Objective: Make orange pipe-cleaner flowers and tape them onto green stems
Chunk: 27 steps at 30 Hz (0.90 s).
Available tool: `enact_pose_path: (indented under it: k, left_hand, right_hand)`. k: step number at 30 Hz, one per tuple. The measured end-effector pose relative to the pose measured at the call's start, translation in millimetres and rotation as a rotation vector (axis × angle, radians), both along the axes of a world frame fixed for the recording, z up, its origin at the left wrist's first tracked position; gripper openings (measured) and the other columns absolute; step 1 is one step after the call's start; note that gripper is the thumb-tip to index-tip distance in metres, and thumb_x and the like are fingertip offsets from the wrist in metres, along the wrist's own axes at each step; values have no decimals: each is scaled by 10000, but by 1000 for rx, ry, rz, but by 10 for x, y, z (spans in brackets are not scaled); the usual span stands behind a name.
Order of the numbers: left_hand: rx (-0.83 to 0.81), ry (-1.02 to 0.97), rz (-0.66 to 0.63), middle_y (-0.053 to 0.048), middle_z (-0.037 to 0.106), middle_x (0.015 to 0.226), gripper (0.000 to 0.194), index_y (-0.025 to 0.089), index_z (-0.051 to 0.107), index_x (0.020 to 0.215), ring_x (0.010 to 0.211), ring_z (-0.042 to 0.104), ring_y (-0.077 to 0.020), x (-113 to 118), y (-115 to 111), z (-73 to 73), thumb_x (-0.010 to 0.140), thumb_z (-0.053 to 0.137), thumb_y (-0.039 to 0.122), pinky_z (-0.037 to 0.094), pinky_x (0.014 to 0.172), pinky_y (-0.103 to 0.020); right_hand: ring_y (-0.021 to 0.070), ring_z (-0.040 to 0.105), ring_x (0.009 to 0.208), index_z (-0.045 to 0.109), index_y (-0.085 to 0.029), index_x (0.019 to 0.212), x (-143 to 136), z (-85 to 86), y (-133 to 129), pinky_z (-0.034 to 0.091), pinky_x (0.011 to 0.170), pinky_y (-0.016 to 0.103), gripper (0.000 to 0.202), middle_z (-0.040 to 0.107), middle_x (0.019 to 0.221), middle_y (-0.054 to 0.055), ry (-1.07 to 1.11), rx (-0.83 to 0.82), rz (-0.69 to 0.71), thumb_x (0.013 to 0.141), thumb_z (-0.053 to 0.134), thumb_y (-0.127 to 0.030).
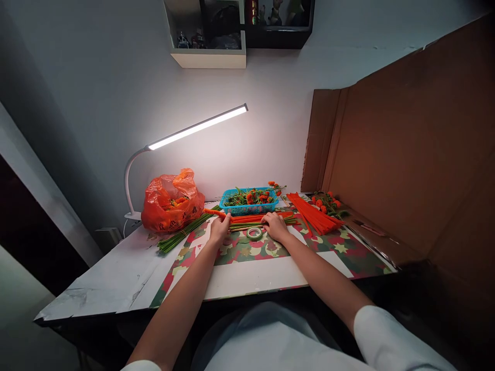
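My left hand [219,228] is closed, its fingers pinched on a thick orange fuzzy stem [213,212] that points left toward the plastic bag. Across the mat from it, my right hand [274,225] rests with bent fingers at the green stems [247,224] and the thin orange strips [251,218]. What its fingertips grip, if anything, is too small to make out. Between both hands, a roll of green tape [254,234] lies flat just in front of the stems.
Behind the hands stands a blue basket [249,209] of orange flowers. An orange plastic bag [170,203] and a green stem bundle [181,234] lie left; an orange strip bundle [315,214] and flowers [327,202] lie right. A lit lamp [197,127] hangs above; cardboard [406,134] walls the right.
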<state>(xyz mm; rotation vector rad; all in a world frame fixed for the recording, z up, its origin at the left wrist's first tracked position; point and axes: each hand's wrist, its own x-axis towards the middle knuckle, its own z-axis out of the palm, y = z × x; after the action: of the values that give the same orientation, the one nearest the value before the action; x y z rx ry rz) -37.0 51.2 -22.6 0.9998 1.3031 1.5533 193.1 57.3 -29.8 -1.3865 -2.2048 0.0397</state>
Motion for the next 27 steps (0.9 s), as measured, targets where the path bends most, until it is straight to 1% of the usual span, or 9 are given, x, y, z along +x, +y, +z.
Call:
enact_pose_path:
  k: [4,7,9,12,15,17,22,25,27]
  left_hand:
    - [10,98,43,-12,582,534,157,167,624,658,418,485,-119,40,-70,41,742,678,287,339,398,-198]
    - [17,122,48,-16,591,555,166,157,619,632,422,485,-110,66,-101,71,729,691,272,353,396,-195]
    - [43,113,74,-18,600,583,167,147,619,635,433,488,-101,77,-103,97,724,691,269,371,399,-189]
    - [124,-27,150,-13,607,605,174,141,611,664,442,484,-84,73,-88,152,730,679,287,384,402,-176]
    - [145,-218,217,-6,608,614,196,135,597,685,435,479,-62,45,-72,202,739,676,306,396,407,-164]
    - [106,-296,201,-8,610,613,204,129,593,683,431,493,-55,28,-67,215,741,682,304,410,418,-163]
    - [34,-372,50,-24,640,642,180,118,608,722,468,566,-70,26,-56,180,763,689,273,462,459,-173]
    - [-37,-403,12,-29,643,645,159,112,612,735,492,592,-77,42,-47,150,783,684,245,476,472,-170]
    - [-106,-418,-14,-29,638,636,153,110,611,733,484,588,-76,56,-49,140,818,649,231,474,465,-167]
  right_hand:
    - [225,499,1021,620,-199,967,-8,-34,12,335,840,350,207,639,1018,50,12,1,3,794,601,-86]
    - [230,503,999,634,-196,878,-16,-50,25,333,842,352,176,641,971,54,11,19,10,798,556,-61]
    - [229,506,974,638,-191,845,-16,-39,27,342,833,346,189,629,959,70,48,76,-9,822,501,-61]
    - [223,509,963,636,-179,901,1,14,14,365,830,328,222,605,995,94,170,200,-46,862,437,-90]
    - [217,521,970,632,-166,958,40,83,-5,376,848,315,238,609,1008,98,250,241,-56,893,407,-123]
    - [219,528,979,635,-165,989,71,117,-8,374,856,317,261,624,1015,97,251,233,-72,905,391,-129]
    - [227,532,1001,660,-182,995,114,114,15,359,869,326,302,650,1028,89,136,139,-144,870,403,-85]
    - [220,536,998,668,-195,960,96,69,12,337,896,341,273,664,1012,73,54,29,-124,838,451,-84]
    - [223,533,999,667,-203,938,70,39,-2,318,914,365,214,669,1003,67,18,-8,-83,834,499,-123]
